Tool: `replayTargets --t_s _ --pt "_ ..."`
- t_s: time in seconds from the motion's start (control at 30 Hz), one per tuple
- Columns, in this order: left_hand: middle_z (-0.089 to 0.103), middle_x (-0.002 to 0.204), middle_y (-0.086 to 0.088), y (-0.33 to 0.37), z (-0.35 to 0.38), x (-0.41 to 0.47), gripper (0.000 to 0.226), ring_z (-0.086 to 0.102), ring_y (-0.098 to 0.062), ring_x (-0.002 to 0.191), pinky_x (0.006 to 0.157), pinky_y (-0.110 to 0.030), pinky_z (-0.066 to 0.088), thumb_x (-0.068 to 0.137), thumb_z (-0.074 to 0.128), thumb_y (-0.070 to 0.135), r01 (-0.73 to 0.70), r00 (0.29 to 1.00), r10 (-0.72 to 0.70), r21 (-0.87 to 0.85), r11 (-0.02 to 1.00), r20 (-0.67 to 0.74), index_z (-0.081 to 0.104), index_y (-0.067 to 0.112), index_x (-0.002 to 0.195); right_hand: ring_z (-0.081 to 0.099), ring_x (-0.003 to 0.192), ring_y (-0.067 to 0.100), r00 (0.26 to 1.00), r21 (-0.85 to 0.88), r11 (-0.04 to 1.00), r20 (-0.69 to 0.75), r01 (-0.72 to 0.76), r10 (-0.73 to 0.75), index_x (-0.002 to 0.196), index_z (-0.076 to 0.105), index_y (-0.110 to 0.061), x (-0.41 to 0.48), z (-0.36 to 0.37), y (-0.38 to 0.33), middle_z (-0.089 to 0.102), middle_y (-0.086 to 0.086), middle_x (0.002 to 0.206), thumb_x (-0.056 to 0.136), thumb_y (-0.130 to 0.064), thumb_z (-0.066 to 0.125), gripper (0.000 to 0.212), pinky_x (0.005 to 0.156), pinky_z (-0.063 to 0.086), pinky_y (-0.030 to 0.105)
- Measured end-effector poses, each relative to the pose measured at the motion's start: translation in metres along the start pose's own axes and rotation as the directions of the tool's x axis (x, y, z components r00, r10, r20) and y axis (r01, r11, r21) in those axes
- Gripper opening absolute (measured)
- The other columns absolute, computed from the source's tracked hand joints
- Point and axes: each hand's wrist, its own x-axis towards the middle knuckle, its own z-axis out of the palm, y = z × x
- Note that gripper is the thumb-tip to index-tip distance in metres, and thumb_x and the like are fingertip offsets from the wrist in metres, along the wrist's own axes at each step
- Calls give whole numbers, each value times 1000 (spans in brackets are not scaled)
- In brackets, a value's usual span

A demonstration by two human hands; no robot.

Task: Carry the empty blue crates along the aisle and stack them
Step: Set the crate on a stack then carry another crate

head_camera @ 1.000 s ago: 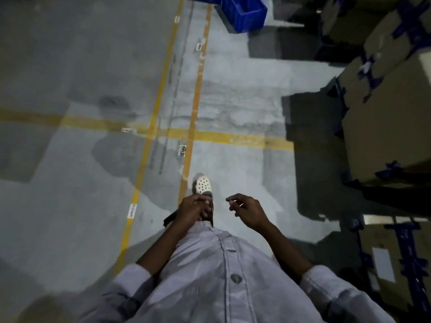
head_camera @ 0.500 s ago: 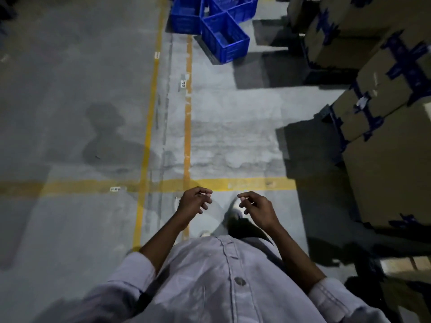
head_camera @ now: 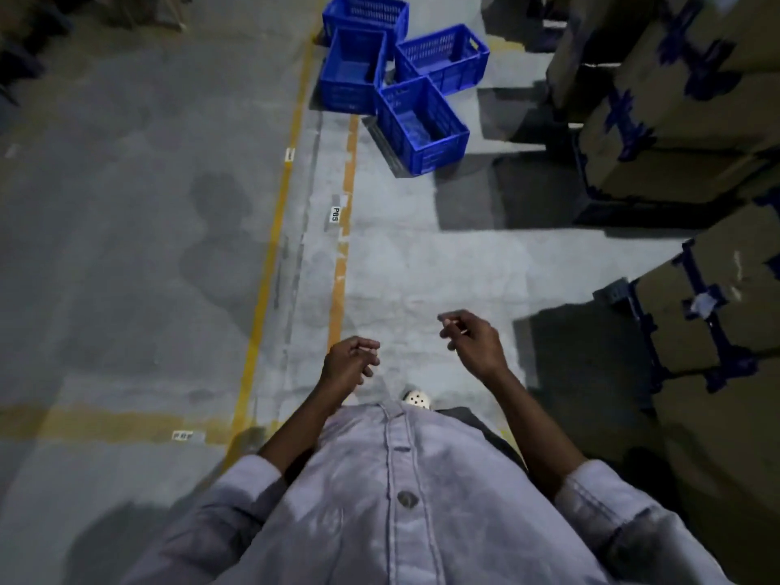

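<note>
Crates are what the walk is aimed at: four empty blue ones are clustered on the floor ahead, well apart from the person. The nearest crate is set at an angle across the orange floor line. Its far corner is touching or overlapping the left crate and the right crate, and a fourth crate is seen behind them. None has been picked up or stacked yet.

The left hand is held in front of the grey shirt with fingers loosely curled and nothing in them. The right hand is likewise loosely curled. A pale streak at its fingertips is too small to be identified, and nothing is seen to be gripped.

Trouble is most likely at the lift. Because the crates are skewed and crowded together, a neighbour could be dragged or tipped if the nearest one is raised carelessly. On the right, strapped cardboard cartons crowd the aisle, and a foot or a carried crate could be caught on their dark lower corners in this dim light.

Compared with half a second ago, the crates are seen lower in the view and closer, and the fourth one has been revealed. The yellow cross line, then level with the hands, has been passed. The hands have been spread wider, and a white clog is now seen between them.
</note>
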Motion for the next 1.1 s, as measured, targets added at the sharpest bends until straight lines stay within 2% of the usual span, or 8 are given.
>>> replayTargets --t_s 0.17,0.33,0.47,0.57,0.67,0.73,0.97,1.1 --pt "82 91 -16 64 9 79 21 65 -19 61 51 -24 45 103 68 -4 56 997 -60 -89 995 -40 82 10 113 75 68 12 1000 48 999 28 13 -15 114 80 -28 100 -10 -40 81 -6 86 110 -25 66 16 69 56 21" --pt "81 93 -9 113 16 184 21 70 -17 65 52 -23 53 107 66 -1 84 996 -84 -35 996 0 80 6 121 75 67 15 990 9 999 135 -36 35 113 81 -25 193 -4 -41 81 -4 85 110 -24 67 14 65 51 17" --pt "80 85 -10 185 7 289 19 67 -11 52 45 -21 49 103 69 -4 90 994 -87 -48 995 67 80 4 117 73 64 10 990 -21 998 125 -59 62 114 82 -24 296 -5 -62 82 -2 85 109 -23 67 16 66 54 18" --pt "81 87 -9 262 -14 380 23 66 -19 61 53 -25 45 100 70 -3 38 996 -36 -18 999 87 81 5 119 71 63 8 992 -20 998 107 -65 66 116 82 -19 380 -10 -99 82 3 89 109 -21 67 17 64 54 18" --pt "79 91 -11 344 -40 455 20 62 -20 64 56 -28 40 105 65 0 -39 998 41 -39 998 37 79 11 115 75 70 17 996 11 997 46 -80 80 115 80 -29 461 -13 -139 82 -4 88 109 -29 66 16 70 57 22" --pt "77 91 -12 378 -51 483 21 61 -19 63 57 -29 41 106 64 -2 -58 998 60 -89 994 17 78 7 119 74 70 18 996 35 996 37 -83 82 112 79 -34 495 -9 -158 81 -6 88 109 -31 66 15 71 57 24" --pt "82 91 -9 423 -58 567 22 65 -20 67 60 -31 45 104 65 0 42 994 -38 -35 999 98 81 8 117 73 69 14 990 50 990 54 -129 127 107 79 -36 604 -17 -192 81 -4 86 109 -26 67 16 65 57 25" --pt "81 90 -10 450 -61 629 24 65 -20 64 60 -30 44 102 65 -1 79 995 -76 -33 996 60 81 6 119 69 61 12 985 50 986 76 -157 153 106 78 -32 691 -14 -198 81 4 87 109 -22 67 16 62 51 24"
